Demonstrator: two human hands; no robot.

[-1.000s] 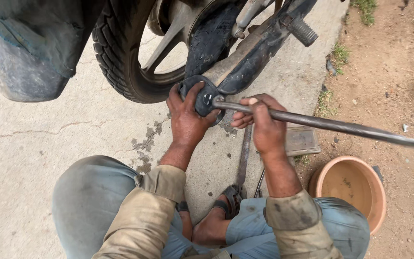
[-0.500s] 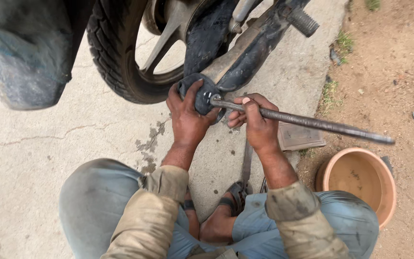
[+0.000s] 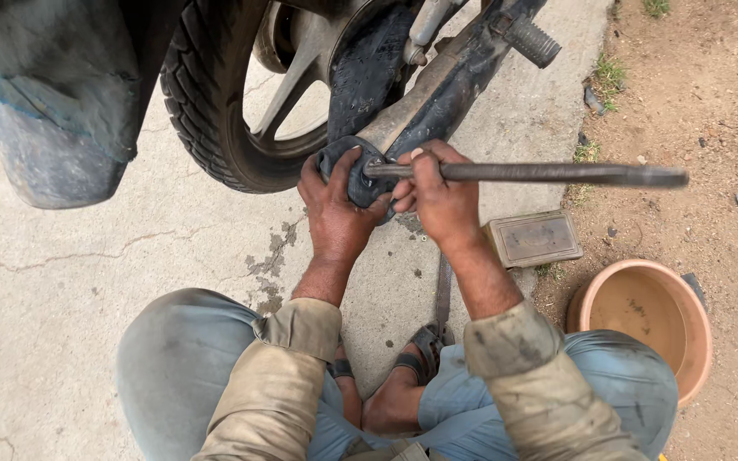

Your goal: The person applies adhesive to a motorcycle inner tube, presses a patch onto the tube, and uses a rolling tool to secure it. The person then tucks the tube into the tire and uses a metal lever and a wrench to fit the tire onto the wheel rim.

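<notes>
Head camera, looking down on a squatting worker beside a motorcycle's black treaded rear tyre (image 3: 207,111): left hand (image 3: 335,209) cupped around a round black rubber piece (image 3: 356,175) at the end of the motorcycle's dark swing arm (image 3: 446,90), fingers curled on its rim; right hand (image 3: 442,201) clenched around a long dark steel rod (image 3: 548,173), its near tip seated in the rubber piece. Compared with half a second back, rod now level rather than sloping down to the right; both hands kept in place. Round terracotta-coloured bowl (image 3: 642,320) on the dirt at right, holding nothing visible. Flat rectangular metal tin (image 3: 533,239) just beyond the right wrist, contents unclear
</notes>
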